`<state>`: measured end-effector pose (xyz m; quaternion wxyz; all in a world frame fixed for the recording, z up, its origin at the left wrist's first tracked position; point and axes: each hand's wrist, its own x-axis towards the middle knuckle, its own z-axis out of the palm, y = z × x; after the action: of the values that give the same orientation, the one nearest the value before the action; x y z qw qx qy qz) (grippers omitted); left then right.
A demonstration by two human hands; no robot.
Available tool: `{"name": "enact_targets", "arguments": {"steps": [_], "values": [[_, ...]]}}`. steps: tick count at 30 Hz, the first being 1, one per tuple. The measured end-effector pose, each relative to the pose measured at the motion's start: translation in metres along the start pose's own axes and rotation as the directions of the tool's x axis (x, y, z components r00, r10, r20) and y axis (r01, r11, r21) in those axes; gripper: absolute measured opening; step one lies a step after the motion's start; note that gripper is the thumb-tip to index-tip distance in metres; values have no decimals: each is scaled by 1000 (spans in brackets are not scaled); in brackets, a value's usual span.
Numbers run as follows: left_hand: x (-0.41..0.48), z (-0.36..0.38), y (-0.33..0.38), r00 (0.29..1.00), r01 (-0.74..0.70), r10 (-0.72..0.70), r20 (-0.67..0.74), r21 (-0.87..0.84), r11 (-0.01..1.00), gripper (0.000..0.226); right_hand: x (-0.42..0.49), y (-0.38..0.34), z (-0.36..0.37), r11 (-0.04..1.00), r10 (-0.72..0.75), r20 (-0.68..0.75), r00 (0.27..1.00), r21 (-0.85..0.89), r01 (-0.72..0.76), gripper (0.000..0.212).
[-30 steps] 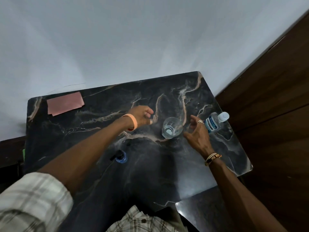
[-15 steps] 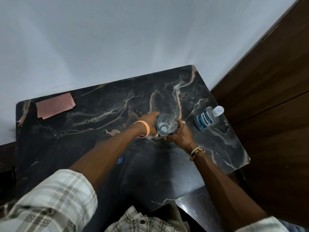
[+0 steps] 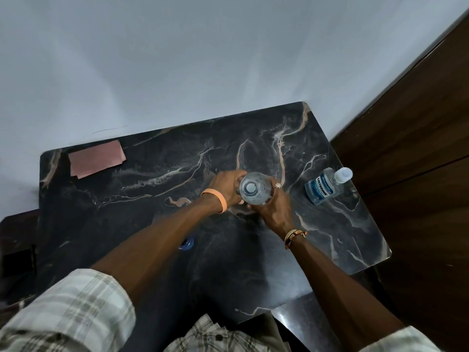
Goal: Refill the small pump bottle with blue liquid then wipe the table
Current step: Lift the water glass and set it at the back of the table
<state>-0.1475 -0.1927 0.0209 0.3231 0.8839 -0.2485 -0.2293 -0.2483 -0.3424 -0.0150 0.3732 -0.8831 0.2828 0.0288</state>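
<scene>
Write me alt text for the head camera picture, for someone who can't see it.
Seen from above, the left hand and right hand clasp a clear glass over a black marble table. A Listerine bottle of blue liquid lies on its side at right, a pink cloth at the far left corner.

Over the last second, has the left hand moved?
Yes. The left hand has gone right, toward the mouthwash bottle, and now grips the clear glass that it was short of before.
</scene>
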Motion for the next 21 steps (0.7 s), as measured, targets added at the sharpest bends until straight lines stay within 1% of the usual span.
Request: {"name": "enact_targets", "arguments": {"steps": [1, 2, 3, 5, 8, 11, 17, 21], "values": [[-1, -6, -3, 1000, 1, -1, -25, -12, 1000, 57, 8, -10, 11, 993, -118, 49, 992, 12, 118, 54], [-1, -12, -7, 999, 4, -5, -50, -23, 1000, 55, 3, -32, 13, 994, -83, 11, 997, 75, 82, 59], [-1, -17, -10, 998, 14, -17, -66, -34, 999, 54, -4, -32, 7, 983, -123, 15, 992, 136, 120, 60], [-1, -28, -18, 995, 66, -72, -63, -93, 993, 55, 2, -43, 11, 967, -198, -14, 980, 162, 198, 61], [2, -45, -31, 987, 162, -160, 25, -226, 961, 63, 13, -59, 9, 962, -199, 98, 975, 210, 176, 72], [4, -56, -40, 977, 213, -206, 55, -246, 945, 68, 23, -58, 11, 966, -215, 188, 958, 187, 180, 80], [8, -60, -49, 976, 202, -216, -13, -306, 930, 64, 40, -73, 21, 959, -245, 185, 952, 191, 210, 76], [15, -64, -55, 964, 225, -261, -46, -382, 896, 63, 52, -82, 25, 957, -269, 193, 944, 162, 239, 78]]}}
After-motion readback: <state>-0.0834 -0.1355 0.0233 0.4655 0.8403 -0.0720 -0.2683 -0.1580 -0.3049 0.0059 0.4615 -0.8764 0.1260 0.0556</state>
